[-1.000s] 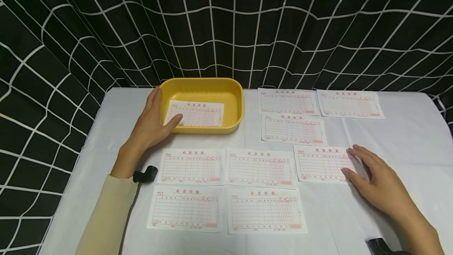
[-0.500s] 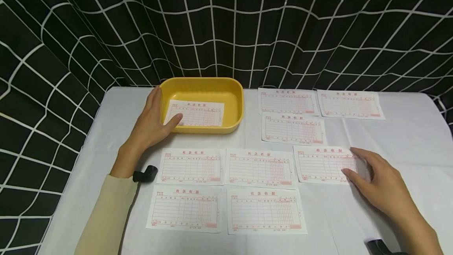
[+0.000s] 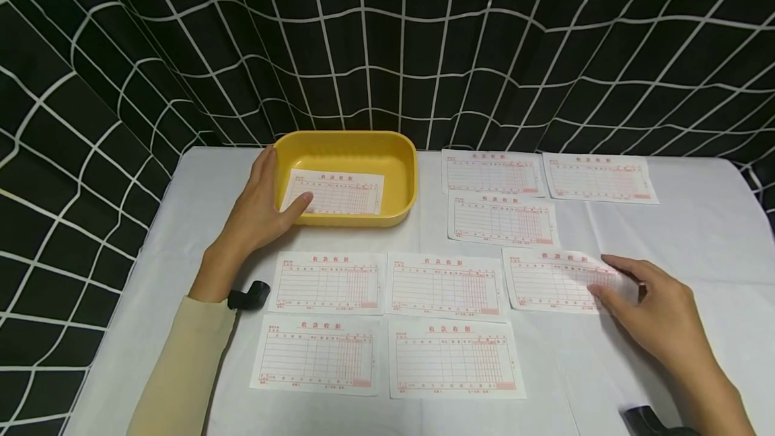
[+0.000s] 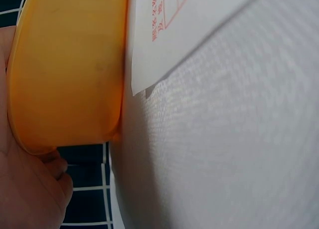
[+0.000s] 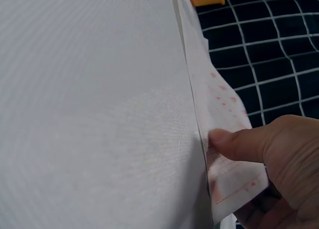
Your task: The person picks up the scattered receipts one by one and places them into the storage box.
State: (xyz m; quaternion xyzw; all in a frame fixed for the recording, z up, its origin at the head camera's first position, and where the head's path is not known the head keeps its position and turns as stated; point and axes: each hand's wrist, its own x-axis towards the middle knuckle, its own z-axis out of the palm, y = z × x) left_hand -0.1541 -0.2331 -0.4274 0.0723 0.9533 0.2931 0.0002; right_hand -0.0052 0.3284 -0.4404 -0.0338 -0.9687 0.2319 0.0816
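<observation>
My left hand [image 3: 266,202] grips the left end of a yellow tray [image 3: 345,141]. Its thumb reaches over the rim onto a white slip printed in red [image 3: 342,192] that lies inside. In the left wrist view the tray wall [image 4: 65,74] sits against my palm [image 4: 30,189]. My right hand [image 3: 620,282] pinches the right edge of another slip [image 3: 551,279] on the table. In the right wrist view my thumb [image 5: 249,144] lies on top of that slip [image 5: 219,109], whose edge is lifted off the cloth.
Several more slips lie flat on the white tablecloth [image 3: 696,221]: two rows in front [image 3: 445,284] and three at the back right [image 3: 501,221]. A black curtain with a white grid [image 3: 387,46] hangs behind and to the left.
My right hand has curled its fingers around the slip's right edge, and that edge has lifted slightly. The left hand and the tray have not moved.
</observation>
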